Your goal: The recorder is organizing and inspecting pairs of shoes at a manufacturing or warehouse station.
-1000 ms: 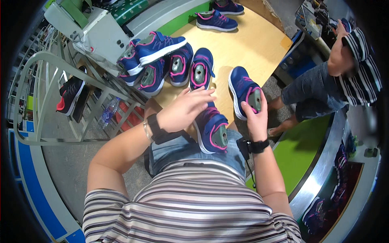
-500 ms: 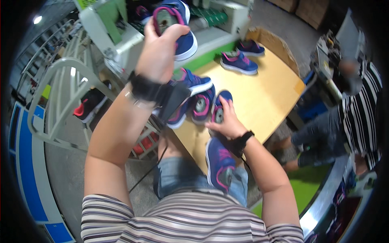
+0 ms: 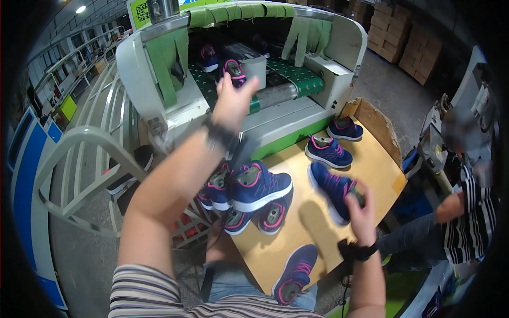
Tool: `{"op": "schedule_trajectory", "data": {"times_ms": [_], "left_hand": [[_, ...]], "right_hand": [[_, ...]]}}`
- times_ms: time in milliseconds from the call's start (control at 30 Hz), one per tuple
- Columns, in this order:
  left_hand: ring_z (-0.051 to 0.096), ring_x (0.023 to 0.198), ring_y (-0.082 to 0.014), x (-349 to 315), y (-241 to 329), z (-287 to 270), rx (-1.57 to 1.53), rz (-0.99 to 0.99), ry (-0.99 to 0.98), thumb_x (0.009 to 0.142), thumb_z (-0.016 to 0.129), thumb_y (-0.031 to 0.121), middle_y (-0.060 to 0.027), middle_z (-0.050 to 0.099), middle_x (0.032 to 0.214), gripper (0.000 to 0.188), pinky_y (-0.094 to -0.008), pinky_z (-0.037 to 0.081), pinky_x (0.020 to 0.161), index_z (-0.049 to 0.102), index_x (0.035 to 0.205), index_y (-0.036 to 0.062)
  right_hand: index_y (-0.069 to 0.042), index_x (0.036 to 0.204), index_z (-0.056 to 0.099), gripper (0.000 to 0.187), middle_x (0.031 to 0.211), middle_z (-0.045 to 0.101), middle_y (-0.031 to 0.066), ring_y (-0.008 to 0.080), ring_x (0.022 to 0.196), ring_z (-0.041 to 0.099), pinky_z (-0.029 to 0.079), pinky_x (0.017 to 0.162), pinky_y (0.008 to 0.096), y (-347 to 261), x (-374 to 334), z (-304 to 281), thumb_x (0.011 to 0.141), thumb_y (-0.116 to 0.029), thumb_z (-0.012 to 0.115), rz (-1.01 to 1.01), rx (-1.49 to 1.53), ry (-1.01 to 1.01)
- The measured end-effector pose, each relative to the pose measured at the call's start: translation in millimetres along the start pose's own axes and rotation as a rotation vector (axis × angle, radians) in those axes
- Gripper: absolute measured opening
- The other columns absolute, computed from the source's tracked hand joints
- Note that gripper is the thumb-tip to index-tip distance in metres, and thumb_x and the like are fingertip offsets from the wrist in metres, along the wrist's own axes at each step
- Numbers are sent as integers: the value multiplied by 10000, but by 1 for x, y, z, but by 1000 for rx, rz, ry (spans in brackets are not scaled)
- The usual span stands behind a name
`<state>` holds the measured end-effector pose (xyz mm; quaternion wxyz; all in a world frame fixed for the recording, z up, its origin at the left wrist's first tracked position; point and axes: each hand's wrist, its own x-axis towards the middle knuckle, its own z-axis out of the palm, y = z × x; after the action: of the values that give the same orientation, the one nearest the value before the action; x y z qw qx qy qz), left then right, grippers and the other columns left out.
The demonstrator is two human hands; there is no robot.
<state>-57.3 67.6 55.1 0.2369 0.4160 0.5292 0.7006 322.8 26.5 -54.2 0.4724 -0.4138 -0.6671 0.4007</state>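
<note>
My left hand (image 3: 233, 103) reaches into the mouth of the machine, thumb and fingers spread, somewhat blurred. Just beyond its fingertips is a navy sneaker with pink trim (image 3: 234, 70); whether they touch it I cannot tell. Over the tabletop, my right hand (image 3: 362, 214) grips a navy sneaker (image 3: 331, 190) at its heel opening, the toe pointing away to the left. Below my left forearm, several matching sneakers (image 3: 260, 185) are piled at the table's left side. Another sneaker (image 3: 297, 273) lies at the near edge, toe away from me. Grey-green forms show inside several shoes.
The wooden tabletop (image 3: 328, 238) adjoins the white machine (image 3: 135, 87), whose green conveyor belt (image 3: 305, 77) carries more shoes. Two sneakers (image 3: 327, 152) stand by a cardboard edge (image 3: 376, 124). Left is a white tubular rack (image 3: 79, 132); at right, a person in stripes (image 3: 466, 212).
My left hand, which held a sneaker, is now farther forward at the belt without it. My right hand has moved right, holding a sneaker above the table. The view has tilted toward the machine.
</note>
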Motion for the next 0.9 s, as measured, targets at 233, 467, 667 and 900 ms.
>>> {"op": "schedule_trajectory", "data": {"times_ms": [233, 467, 667, 900], "left_hand": [[263, 1450, -376, -213, 32, -64, 536, 137, -527, 869, 706, 131, -219, 226, 1567, 570, -456, 265, 1158, 514, 1404, 81], [410, 1349, -362, -253, 28, -101, 662, -47, -426, 839, 706, 63, -195, 323, 1499, 485, -450, 358, 1109, 585, 1309, 61], [572, 1156, -256, -264, 18, -106, 522, -93, -487, 906, 582, 10, -151, 600, 1220, 295, -322, 439, 984, 610, 1197, -28], [454, 1351, -355, -305, -25, -46, 207, -337, -1037, 908, 711, 241, -260, 427, 1464, 694, -412, 372, 1101, 386, 1475, 5]], "right_hand": [[-87, 1360, 512, 447, 1263, 622, 227, 284, 1170, 612, 460, 999, 360, -101, 268, 110, 932, -104, 636, -597, 0, 85], [-284, 1513, 401, 716, 1568, 263, 293, 383, 1424, 363, 348, 1127, 366, -29, 303, 185, 874, 28, 484, -270, -622, -388], [-78, 1447, 455, 563, 1378, 569, 169, 262, 1279, 528, 390, 1082, 337, 26, 141, 34, 947, -235, 661, -174, -537, -580], [-43, 1306, 592, 427, 1222, 637, 152, 214, 1059, 603, 484, 886, 321, 44, -79, -84, 933, -234, 673, 382, -584, -469]]}}
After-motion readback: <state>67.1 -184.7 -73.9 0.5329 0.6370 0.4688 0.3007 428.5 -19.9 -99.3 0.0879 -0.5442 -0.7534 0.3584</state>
